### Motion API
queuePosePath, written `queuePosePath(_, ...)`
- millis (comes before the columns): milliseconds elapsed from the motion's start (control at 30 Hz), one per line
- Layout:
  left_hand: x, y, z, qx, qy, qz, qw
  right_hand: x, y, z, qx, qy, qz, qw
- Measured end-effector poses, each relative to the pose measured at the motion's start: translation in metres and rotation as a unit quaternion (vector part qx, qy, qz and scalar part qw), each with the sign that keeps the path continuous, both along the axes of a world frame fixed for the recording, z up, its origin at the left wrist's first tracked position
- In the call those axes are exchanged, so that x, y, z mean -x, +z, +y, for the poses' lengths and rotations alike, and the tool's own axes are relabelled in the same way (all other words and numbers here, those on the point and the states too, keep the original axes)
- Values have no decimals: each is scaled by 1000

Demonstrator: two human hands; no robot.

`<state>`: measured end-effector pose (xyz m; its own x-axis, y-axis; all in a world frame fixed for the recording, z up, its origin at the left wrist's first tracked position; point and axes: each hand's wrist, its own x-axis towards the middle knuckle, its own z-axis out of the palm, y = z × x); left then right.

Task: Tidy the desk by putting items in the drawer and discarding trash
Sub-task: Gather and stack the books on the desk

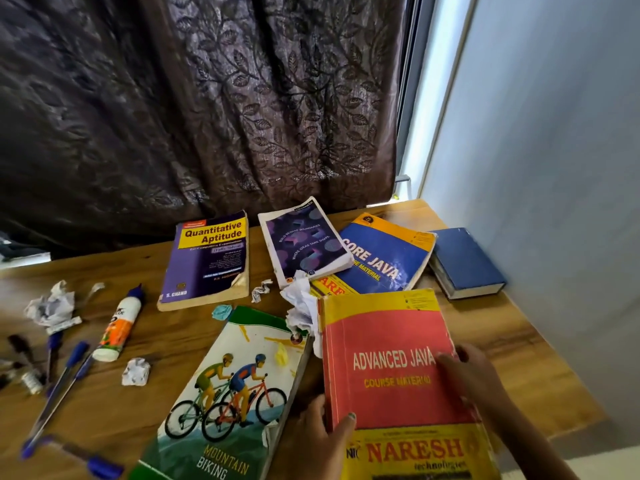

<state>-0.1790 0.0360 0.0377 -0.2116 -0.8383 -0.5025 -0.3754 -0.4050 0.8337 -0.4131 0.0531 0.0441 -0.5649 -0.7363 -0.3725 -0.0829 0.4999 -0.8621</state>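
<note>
A red and yellow "Advanced Java" book (pixel 391 368) lies at the front right of the wooden desk (pixel 173 368). My left hand (pixel 323 438) grips its lower left edge, thumb on the cover. My right hand (pixel 474 372) holds its right edge, fingers curled over it. Left of it lies a "Mountain Biking" notebook (pixel 228 389). Crumpled paper balls sit at the far left (pixel 52 306), front left (pixel 136 372), centre (pixel 262 289) and beside the red book (pixel 301 306). A small blue wad (pixel 221 311) lies near the notebook's top.
Further back lie a purple "Quantitative Aptitude" book (pixel 207 261), a dark patterned notebook (pixel 304 242), a blue "Core Java" book (pixel 384 258) and a plain blue book (pixel 465 261). A glue bottle (pixel 119 327) and blue pens (pixel 59 393) lie at left. Dark curtain behind, wall at right.
</note>
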Motion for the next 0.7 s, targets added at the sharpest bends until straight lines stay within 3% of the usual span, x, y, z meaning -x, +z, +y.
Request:
queuePosePath(100,2,10,2,134,-47,-114,983,7,2,-8,-2,-3,79,997)
queuePosePath(200,14,0,-1,323,-116,-220,913,17,12,-25,9,-7,117,993)
queuePosePath(300,33,-12,-13,392,-183,-263,862,21,22,-52,42,-17,105,994)
queuePosePath(433,43,-34,-30,427,-275,-312,803,25,21,-101,42,-25,71,996)
queuePosePath(567,41,-44,-33,418,-286,-332,796,31,10,-141,30,-57,76,995)
queuePosePath(700,42,-45,-32,430,-273,-339,791,36,1,-160,25,-122,-61,990)
